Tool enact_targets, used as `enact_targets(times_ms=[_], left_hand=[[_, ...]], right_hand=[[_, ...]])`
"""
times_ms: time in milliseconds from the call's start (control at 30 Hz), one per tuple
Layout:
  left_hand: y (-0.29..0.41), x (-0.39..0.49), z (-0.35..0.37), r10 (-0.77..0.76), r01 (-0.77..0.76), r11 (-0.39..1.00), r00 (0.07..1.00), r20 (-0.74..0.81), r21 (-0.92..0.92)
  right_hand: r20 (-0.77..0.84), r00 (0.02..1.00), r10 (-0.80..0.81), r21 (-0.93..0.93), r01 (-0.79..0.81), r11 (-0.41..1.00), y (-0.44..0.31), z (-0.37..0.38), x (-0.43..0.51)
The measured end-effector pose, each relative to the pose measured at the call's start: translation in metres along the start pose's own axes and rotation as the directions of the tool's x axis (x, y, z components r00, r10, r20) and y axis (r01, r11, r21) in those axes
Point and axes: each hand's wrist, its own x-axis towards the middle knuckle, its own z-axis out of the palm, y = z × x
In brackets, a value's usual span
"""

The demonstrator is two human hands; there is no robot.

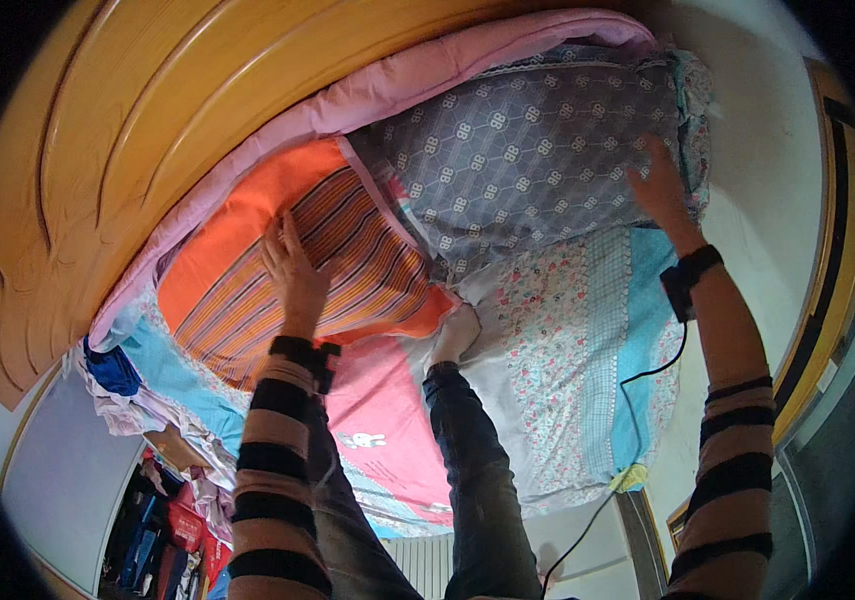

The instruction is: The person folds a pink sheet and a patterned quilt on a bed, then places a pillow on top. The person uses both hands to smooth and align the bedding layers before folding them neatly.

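Note:
My left hand (296, 281) lies flat, fingers a little apart, on an orange pillow (206, 240) with a striped middle panel. Toward the right end of a grey patterned pillow (517, 150) is my right hand (660, 187), thumb and fingers spread; whether it touches the fabric I cannot tell. The two pillows lie side by side and meet near the middle of the bed. Under them spreads a patchwork bed cover (547, 337) with floral, checked, blue and pink parts. One of my feet (459, 334) stands on the cover beside the orange pillow's lower corner.
A carved wooden headboard (135, 97) rises behind a pink padded roll (397, 82). At the lower left, clothes (131, 409) and an opening with red boxes (186, 525) border the bed. A black cable (630, 412) hangs from my right wristband. Pale wall (757, 172) stands at right.

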Motion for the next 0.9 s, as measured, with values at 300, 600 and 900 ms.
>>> enact_targets(times_ms=[300,600,900], left_hand=[[-0.069,0.077,-0.001,0.139,-0.143,0.986,0.989,0.042,0.089],[-0.181,0.092,-0.005,-0.056,0.205,0.953,0.842,0.537,-0.223],[-0.113,0.047,-0.056,0.034,0.044,0.963,0.959,0.282,-0.266]], right_hand=[[-0.038,0.945,-0.324,-0.311,0.297,0.903,0.001,-0.012,0.064],[-0.072,0.97,-0.232,-0.432,0.179,0.884,-0.01,0.007,0.073],[-0.302,0.95,-0.079,-0.325,-0.025,0.946,0.021,-0.035,0.11]])
